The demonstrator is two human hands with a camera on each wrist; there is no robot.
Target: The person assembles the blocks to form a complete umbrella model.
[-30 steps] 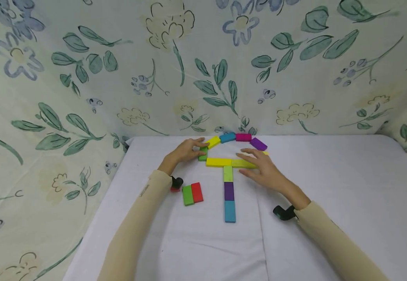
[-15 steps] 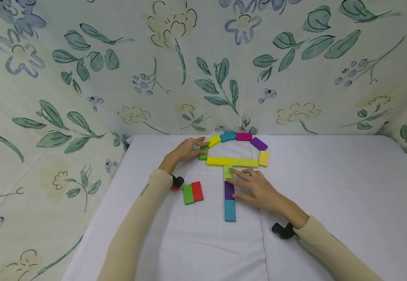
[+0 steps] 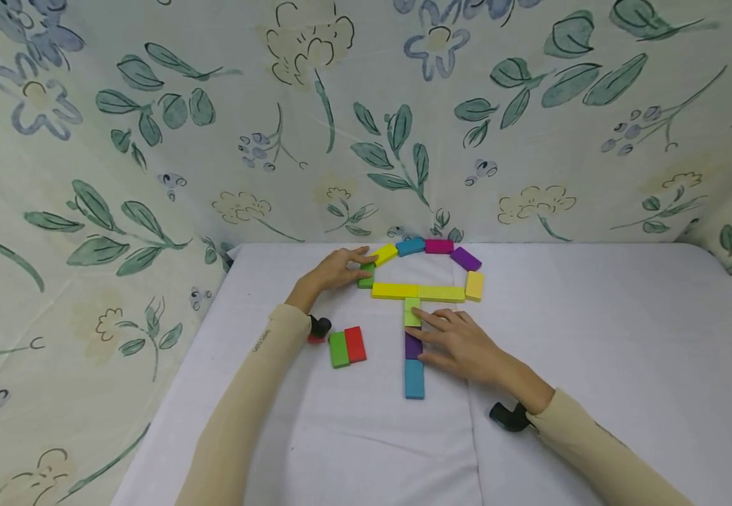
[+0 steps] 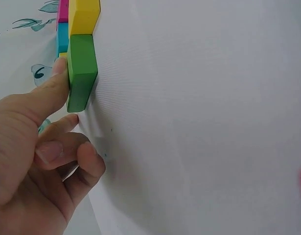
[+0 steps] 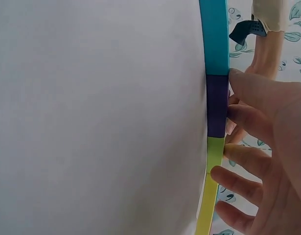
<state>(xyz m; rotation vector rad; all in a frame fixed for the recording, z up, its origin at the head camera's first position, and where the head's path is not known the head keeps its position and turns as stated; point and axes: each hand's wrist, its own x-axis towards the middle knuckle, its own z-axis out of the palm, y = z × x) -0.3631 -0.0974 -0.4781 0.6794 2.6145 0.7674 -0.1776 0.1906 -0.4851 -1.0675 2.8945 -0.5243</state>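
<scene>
Coloured blocks lie end to end in an arch above a crossbar and a stem. My left hand [image 3: 336,270] touches the green block [image 3: 366,280] at the arch's left end, beside a yellow block [image 3: 386,254]. In the left wrist view one digit rests against the green block [image 4: 82,73]; other fingers bend loosely. My right hand [image 3: 461,344] lies at the stem, fingers spread, touching the lime block [image 3: 411,306] and the purple block [image 3: 413,346]. Its thumb is by the junction with the blue block [image 3: 414,381]. The crossbar joins a yellow bar [image 3: 394,290] and a yellow-green bar [image 3: 442,294].
The arch continues with a blue block [image 3: 411,246], a magenta block [image 3: 438,247], a purple block [image 3: 466,258] and an orange-yellow block [image 3: 475,287]. A loose green block [image 3: 338,350] and red block [image 3: 355,344] lie left of the stem. Another red piece [image 3: 316,339] is partly hidden.
My right hand has moved down from the crossbar's right end to the stem, uncovering the orange-yellow block. The lime and purple stem blocks have shifted slightly right. The left hand stays at the green block.
</scene>
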